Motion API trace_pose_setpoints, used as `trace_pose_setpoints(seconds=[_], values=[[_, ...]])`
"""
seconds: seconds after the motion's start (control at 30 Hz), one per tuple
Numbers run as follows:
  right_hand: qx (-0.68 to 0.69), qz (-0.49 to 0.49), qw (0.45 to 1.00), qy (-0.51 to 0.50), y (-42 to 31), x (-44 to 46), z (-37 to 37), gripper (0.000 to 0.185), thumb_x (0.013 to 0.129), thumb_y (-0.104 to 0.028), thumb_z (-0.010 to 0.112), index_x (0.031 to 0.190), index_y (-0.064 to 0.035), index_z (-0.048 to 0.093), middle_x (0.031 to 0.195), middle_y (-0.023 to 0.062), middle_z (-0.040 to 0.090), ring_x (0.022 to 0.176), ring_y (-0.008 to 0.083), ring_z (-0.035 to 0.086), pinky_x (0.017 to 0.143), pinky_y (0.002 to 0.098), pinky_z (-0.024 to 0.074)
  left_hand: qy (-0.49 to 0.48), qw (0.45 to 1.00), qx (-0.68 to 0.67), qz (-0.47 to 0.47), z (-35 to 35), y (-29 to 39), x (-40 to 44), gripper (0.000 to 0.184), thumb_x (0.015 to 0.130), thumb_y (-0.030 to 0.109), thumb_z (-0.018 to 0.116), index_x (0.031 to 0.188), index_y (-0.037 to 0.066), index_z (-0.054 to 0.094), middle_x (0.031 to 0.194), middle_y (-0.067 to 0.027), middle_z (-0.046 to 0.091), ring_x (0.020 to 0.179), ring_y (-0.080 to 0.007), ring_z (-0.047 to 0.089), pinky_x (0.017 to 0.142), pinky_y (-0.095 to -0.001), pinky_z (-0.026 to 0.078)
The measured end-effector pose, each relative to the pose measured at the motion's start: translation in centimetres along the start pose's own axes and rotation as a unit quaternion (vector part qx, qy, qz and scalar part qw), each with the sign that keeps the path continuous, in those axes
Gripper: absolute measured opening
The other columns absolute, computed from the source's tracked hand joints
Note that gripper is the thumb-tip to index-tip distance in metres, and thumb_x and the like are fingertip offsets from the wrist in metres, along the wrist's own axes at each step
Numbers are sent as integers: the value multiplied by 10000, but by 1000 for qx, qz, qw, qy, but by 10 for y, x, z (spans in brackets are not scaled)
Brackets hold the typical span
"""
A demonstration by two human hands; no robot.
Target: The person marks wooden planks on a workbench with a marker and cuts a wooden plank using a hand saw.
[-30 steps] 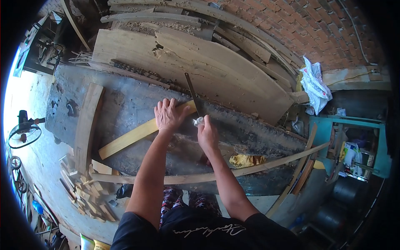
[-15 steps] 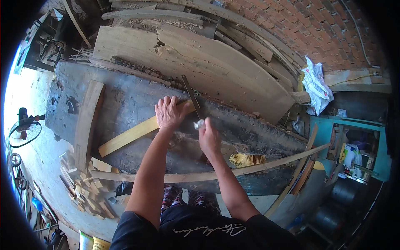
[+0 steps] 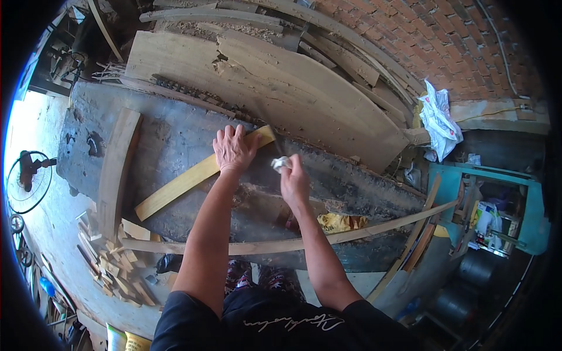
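A yellowish wooden strip (image 3: 181,185) lies slantwise on the dark, worn bench top (image 3: 170,140). My left hand (image 3: 233,149) rests on its upper part, palm down with the fingers spread, pressing it against the bench. My right hand (image 3: 294,178) is closed around the pale, wrapped handle (image 3: 281,164) of a saw. The thin saw blade (image 3: 275,139), blurred by motion, runs up and away from the handle past the strip's far end.
A curved board (image 3: 119,169) lies at the bench's left. A long curved strip (image 3: 281,245) crosses the near edge. A large plank (image 3: 304,88) is behind. Wood offcuts (image 3: 114,266) lie lower left, near a fan (image 3: 28,178). A yellow bag (image 3: 342,223) sits right of my right forearm.
The saw has shifted slightly towards me with my right hand, and its blade is now blurred. My left hand stays on the strip. The whole view has moved slightly.
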State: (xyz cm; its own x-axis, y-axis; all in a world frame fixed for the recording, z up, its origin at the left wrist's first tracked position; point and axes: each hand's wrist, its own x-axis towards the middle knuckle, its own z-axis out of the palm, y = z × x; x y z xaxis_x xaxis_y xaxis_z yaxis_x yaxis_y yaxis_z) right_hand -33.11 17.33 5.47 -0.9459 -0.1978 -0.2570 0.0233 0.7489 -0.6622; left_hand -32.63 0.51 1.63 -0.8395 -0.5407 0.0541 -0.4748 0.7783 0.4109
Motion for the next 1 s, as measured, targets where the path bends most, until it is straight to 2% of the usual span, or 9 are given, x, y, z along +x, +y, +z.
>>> trace_pose_setpoints(seconds=[0.03,0.1,0.17,0.23,0.43,0.53,0.7,0.8,1.0], values=[[50,32,998,26,5,0,-2,145,933,-199,497,1013,-89,447,822,200,648,791,413,642,631,477,480,-3,1000,-2,-1,-1,1,1,416,796,502,630,891,103,571,922,-94,529,908,-304,502,771,-431,401],[80,13,993,87,12,-9,-14,154,933,-193,507,1035,-90,452,809,187,644,781,381,658,622,442,484,-4,1000,-5,-4,-3,-1,1,415,798,503,628,894,103,570,921,-94,527,908,-304,501,771,-433,401],[81,35,994,61,16,-18,-22,162,924,-166,530,1029,-70,453,846,193,643,798,383,653,637,438,481,-2,1000,-1,2,-2,-2,1,421,791,510,629,901,108,570,920,-92,523,907,-304,500,781,-432,397],[64,-34,997,23,15,-27,-29,178,907,-143,555,1002,-38,447,874,205,632,829,397,639,669,447,476,1,1000,-11,3,1,-6,-3,403,791,498,630,901,114,571,921,-89,523,908,-303,500,784,-432,389],[-63,-90,993,-33,30,-15,-44,147,915,-128,509,994,-15,456,896,248,607,832,436,606,681,510,474,12,1000,-28,-5,7,9,-4,316,792,439,624,898,144,584,925,-81,530,931,-296,496,785,-435,355],[-118,-150,981,-17,29,0,-39,156,918,-146,506,1000,-22,460,929,242,589,813,435,606,671,507,499,38,993,-46,-104,11,24,-1,332,794,481,611,886,162,617,932,-76,538,936,-291,495,799,-428,351],[-202,-166,964,-56,13,21,-27,181,911,-183,523,995,-31,472,929,196,574,788,378,632,647,459,538,6,996,-23,-91,12,29,-2,354,793,469,610,937,146,615,957,-77,529,962,-283,476,829,-427,346],[-320,-183,928,-62,8,25,-26,148,920,-182,497,985,-49,492,913,164,590,811,326,647,656,416,563,6,996,0,-84,12,32,2,356,794,473,615,946,151,609,954,-80,526,954,-287,482,817,-426,354],[-313,-186,926,-98,7,29,-39,122,922,-156,468,969,-47,496,926,167,593,847,331,647,678,424,558,5,997,13,-76,15,32,2,335,794,444,621,965,156,597,946,-86,519,941,-295,485,797,-427,364]])
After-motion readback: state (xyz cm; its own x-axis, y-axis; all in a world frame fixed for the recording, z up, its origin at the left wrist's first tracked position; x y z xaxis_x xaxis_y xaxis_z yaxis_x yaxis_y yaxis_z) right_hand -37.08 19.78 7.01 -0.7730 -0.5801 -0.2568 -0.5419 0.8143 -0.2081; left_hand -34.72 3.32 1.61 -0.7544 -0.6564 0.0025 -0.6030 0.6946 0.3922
